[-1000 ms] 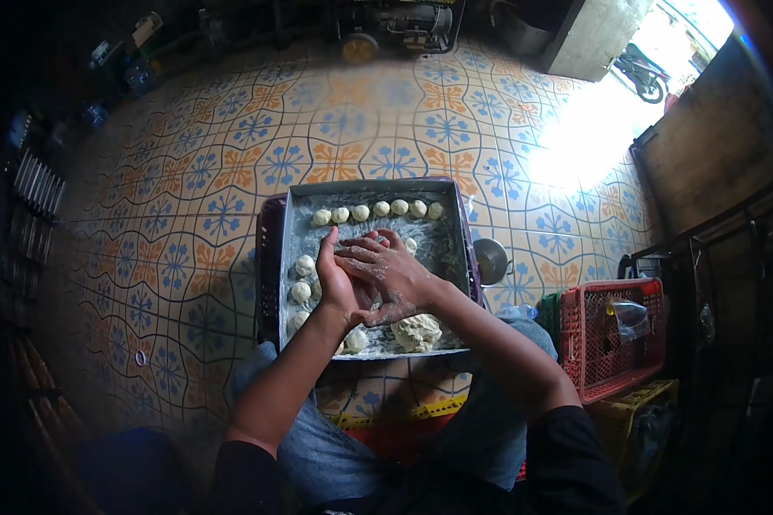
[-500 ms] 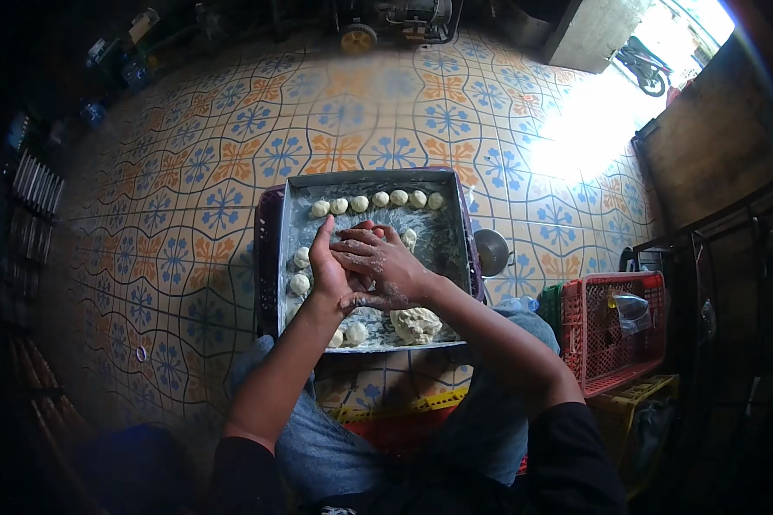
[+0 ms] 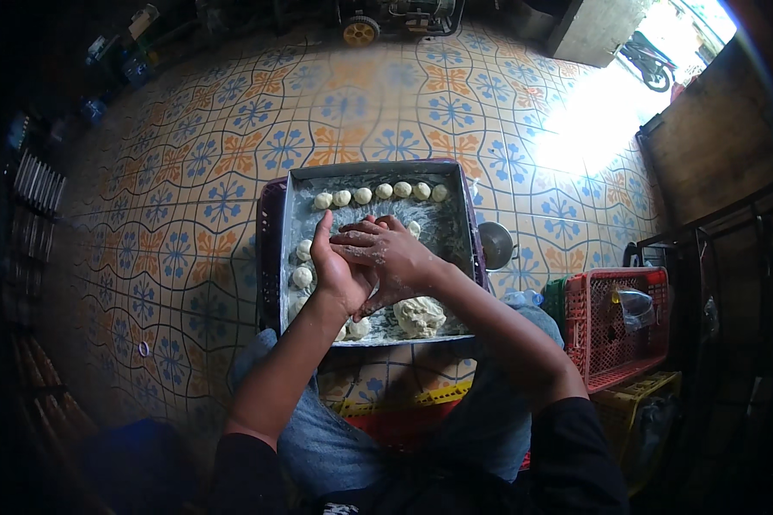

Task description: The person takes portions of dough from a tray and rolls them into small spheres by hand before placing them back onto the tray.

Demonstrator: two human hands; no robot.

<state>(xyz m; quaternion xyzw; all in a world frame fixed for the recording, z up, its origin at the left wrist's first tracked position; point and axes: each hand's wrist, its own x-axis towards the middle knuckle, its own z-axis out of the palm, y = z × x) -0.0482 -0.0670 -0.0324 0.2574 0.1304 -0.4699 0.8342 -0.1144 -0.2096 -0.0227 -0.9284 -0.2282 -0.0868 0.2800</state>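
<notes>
My left hand (image 3: 338, 276) is palm up over the middle of a floured metal tray (image 3: 281, 230). Across it lies my right hand (image 3: 397, 259), dusted with flour, its palm cupped down against the left. Whatever sits between the two palms is hidden. Small dough balls (image 3: 363, 196) form a row along the tray's far side. More dough balls (image 3: 302, 276) line the left side, and others (image 3: 358, 328) sit near the front edge. A large rough lump of dough (image 3: 420, 317) rests at the front right. Beyond my right hand shows a small dough piece (image 3: 414, 229).
Under the tray is a purple crate (image 3: 270, 249), and a metal bowl (image 3: 496, 245) stands to its right. A red crate (image 3: 614, 335) with a clear plastic bag sits farther right, above a yellow crate (image 3: 631, 408). A wheeled machine (image 3: 395, 21) is at the far end.
My right hand has shifted and turned slightly over the left palm, its thumb side sliding right. The two hands stay together. The whole view has moved a little.
</notes>
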